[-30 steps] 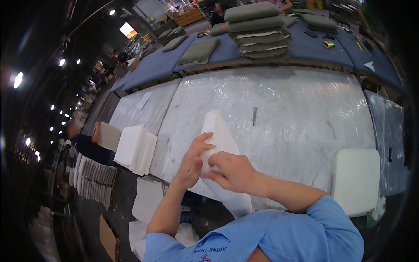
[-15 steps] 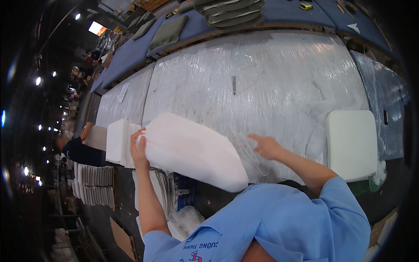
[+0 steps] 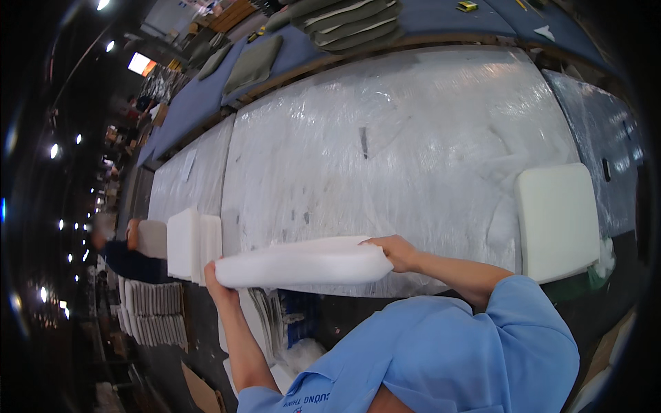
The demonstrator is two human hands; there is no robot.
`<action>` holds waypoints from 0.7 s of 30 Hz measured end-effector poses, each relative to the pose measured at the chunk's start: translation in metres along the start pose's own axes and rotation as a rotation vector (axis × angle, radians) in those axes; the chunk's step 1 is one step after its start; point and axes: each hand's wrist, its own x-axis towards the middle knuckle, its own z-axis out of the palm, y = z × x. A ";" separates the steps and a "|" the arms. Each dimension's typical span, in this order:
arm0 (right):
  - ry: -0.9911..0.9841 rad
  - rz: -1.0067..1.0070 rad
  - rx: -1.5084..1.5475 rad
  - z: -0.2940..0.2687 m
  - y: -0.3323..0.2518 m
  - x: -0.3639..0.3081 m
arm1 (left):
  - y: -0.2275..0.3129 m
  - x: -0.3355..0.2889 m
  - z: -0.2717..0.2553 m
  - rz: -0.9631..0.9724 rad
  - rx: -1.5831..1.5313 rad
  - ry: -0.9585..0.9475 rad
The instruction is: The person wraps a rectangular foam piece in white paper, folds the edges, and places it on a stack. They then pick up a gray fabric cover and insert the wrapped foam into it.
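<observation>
A white foam cushion (image 3: 303,265) is held level between both my hands, its long edge turned up toward me. My left hand (image 3: 219,281) grips its left end, and the fingers are partly hidden behind it. At the other end my right hand (image 3: 394,253) is closed on the cushion's corner. Beneath lies a wide table (image 3: 413,138) wrapped in shiny clear plastic film. To the left stand several white cushions (image 3: 186,244) on edge at the table's near side. Another white cushion (image 3: 558,224) lies flat at the right.
A blue-topped table (image 3: 441,31) runs along the far side, bearing a stack of grey-green cushions (image 3: 348,24) and a single one (image 3: 253,65). A co-worker in dark clothing (image 3: 134,261) stands at the left. Piled cushions (image 3: 151,310) stand on the floor nearby.
My right hand, free with fingers apart before, now grips the cushion's right end. The cushion has turned from a tilted, broad-face position to a level one with its edge toward me.
</observation>
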 end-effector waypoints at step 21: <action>0.114 0.180 -0.171 -0.114 -0.019 -0.083 | 0.000 -0.206 0.268 1.125 1.362 -1.191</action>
